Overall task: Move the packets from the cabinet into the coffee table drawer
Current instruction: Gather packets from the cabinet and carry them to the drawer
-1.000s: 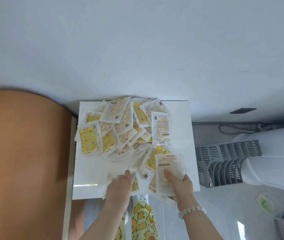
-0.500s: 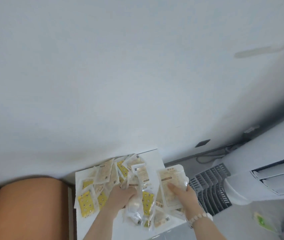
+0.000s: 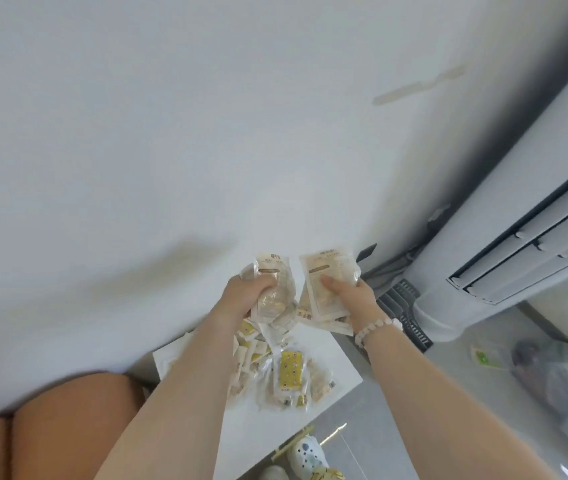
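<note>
Fingers (image 3: 261, 280) of the left hand (image 3: 246, 297) are curling tightly round a crumpled bunch of packets (image 3: 273, 296), gripping it above the white cabinet (image 3: 275, 431). Below that hand, a heap of packets (image 3: 287, 370) is lying on the cabinet top, some showing yellow printed faces, others pale and see-through, overlapping too much for a count. Just to the right, the right hand (image 3: 357, 297) is holding a flat stack of packets (image 3: 324, 299) upright, its thumb (image 3: 327, 280) pressing on the front sheet while the other fingers are hiding behind the stack, apparently clamping it from the back. A bead bracelet (image 3: 377, 329) is sitting on that wrist. The two handfuls are hanging near each other without clearly touching. Further right, a tall white air conditioner (image 3: 517, 220) is standing against the wall, and a plastic bag (image 3: 559, 372) is lying on the floor. The coffee table drawer is not showing anywhere, so how many packets are resting in it cannot be told. By the look of things, the job is sitting in its carrying stage: two handfuls are lifted and waiting to go over, while the heap on the cabinet is calling for at least one more trip, probably several.
</note>
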The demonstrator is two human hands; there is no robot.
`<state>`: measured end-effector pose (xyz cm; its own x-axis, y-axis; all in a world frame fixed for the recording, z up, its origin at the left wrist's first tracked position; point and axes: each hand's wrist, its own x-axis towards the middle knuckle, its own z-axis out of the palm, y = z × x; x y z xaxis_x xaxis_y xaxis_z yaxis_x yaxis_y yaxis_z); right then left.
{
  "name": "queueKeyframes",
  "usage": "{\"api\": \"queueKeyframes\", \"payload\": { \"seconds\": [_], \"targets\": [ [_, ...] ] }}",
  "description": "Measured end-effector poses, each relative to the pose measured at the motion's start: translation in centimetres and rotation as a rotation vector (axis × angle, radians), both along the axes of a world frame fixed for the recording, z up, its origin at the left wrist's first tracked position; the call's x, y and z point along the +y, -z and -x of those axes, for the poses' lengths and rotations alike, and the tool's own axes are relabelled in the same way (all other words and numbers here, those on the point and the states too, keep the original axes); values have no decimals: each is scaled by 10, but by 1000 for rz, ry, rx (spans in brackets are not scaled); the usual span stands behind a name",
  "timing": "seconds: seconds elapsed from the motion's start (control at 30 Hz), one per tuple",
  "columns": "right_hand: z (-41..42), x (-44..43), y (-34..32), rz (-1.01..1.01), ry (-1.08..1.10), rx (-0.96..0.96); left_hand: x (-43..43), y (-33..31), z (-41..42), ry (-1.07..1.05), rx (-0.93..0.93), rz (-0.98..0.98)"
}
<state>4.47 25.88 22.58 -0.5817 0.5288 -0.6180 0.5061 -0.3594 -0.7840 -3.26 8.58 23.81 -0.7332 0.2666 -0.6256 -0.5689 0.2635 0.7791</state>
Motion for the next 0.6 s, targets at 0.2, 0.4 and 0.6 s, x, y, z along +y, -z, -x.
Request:
{"api": "queueKeyframes", "payload": {
  "seconds": [0.2, 0.4, 0.6],
  "targets": [
    [-16, -8, -19, 23, 32, 26, 2, -15, 2, 94, 25, -37],
    [-50, 6, -28, 36, 142, 43, 31, -18, -11, 188, -10, -126],
    [-121, 39, -34, 44, 327, 73, 90, -23, -51, 414, -70, -224]
  ]
}}
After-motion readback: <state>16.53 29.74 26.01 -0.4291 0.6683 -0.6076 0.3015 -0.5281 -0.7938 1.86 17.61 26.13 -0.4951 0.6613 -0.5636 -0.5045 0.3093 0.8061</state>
